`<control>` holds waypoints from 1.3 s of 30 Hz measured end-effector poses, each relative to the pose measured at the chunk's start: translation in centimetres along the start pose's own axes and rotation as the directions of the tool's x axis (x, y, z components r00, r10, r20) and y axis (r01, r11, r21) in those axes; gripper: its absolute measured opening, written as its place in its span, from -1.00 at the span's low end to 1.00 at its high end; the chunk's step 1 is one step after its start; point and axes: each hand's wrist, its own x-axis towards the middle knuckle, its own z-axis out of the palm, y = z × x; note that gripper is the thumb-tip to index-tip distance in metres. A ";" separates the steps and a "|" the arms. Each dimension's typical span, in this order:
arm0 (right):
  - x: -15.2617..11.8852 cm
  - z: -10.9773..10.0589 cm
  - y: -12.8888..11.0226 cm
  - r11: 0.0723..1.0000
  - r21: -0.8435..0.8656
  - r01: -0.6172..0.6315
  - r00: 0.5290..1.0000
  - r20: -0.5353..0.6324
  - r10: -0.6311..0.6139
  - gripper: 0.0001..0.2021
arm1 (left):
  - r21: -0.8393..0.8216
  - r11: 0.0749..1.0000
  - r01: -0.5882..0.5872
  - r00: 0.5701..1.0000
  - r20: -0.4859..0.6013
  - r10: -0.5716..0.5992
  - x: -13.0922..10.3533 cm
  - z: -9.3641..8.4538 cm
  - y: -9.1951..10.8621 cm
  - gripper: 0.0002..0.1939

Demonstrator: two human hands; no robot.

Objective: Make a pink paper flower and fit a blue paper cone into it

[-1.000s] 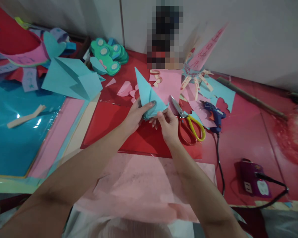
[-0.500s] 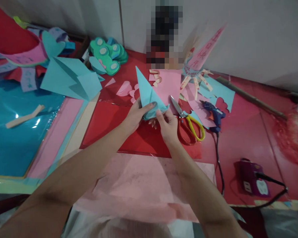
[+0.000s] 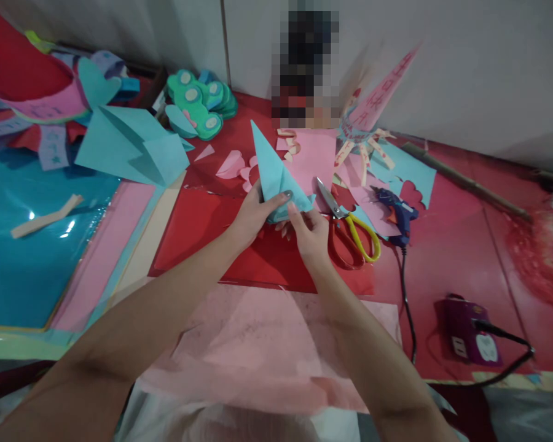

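Note:
A light blue paper cone (image 3: 273, 169), its tip pointing up and away to the left, is held between my two hands above a red sheet (image 3: 203, 230). My left hand (image 3: 254, 215) grips its left side near the base, thumb across the front. At the lower right edge, my right hand (image 3: 311, 230) pinches the paper between thumb and fingers. The fingers behind the cone are partly hidden. Just right of my right hand lie scissors (image 3: 364, 236) with one yellow and one red handle. Pink paper pieces (image 3: 311, 156) lie beyond the cone.
A blue glue gun (image 3: 399, 215) lies right of the scissors, its cord trailing towards a purple power socket (image 3: 472, 331). A pink decorated cone (image 3: 382, 92) stands behind. Folded blue paper (image 3: 133, 147), green foam shapes (image 3: 203, 104) and a blue packet (image 3: 32, 264) are on the left.
Both hands keep their hold on the paper cone. The cone and my fingers have shifted only very slightly.

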 end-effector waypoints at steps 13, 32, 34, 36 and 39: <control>0.1 -0.1 0.3 0.999 0.021 -0.039 0.999 0.000 0.039 -0.64 | 0.015 1.000 0.018 1.000 0.013 -0.019 -0.2 0.1 0.1 -0.61; 0.3 -0.4 0.3 1.000 0.018 -0.024 0.999 0.028 0.024 -0.59 | 0.030 1.000 0.007 1.000 0.027 -0.008 -0.2 0.1 0.0 -0.64; 0.3 -0.4 0.2 0.999 0.019 -0.031 0.999 0.027 0.030 -0.58 | 0.024 1.000 -0.001 1.000 0.028 0.001 -0.1 0.0 -0.1 -0.63; 0.3 -0.4 0.1 0.999 0.024 -0.038 0.999 0.024 0.038 -0.59 | 0.018 1.000 -0.006 1.000 0.024 0.005 -0.1 0.0 -0.2 -0.63; 0.3 -0.4 0.1 0.999 0.032 -0.041 0.999 0.013 0.041 -0.60 | 0.014 1.000 -0.007 1.000 0.018 0.006 -0.1 0.0 -0.1 -0.64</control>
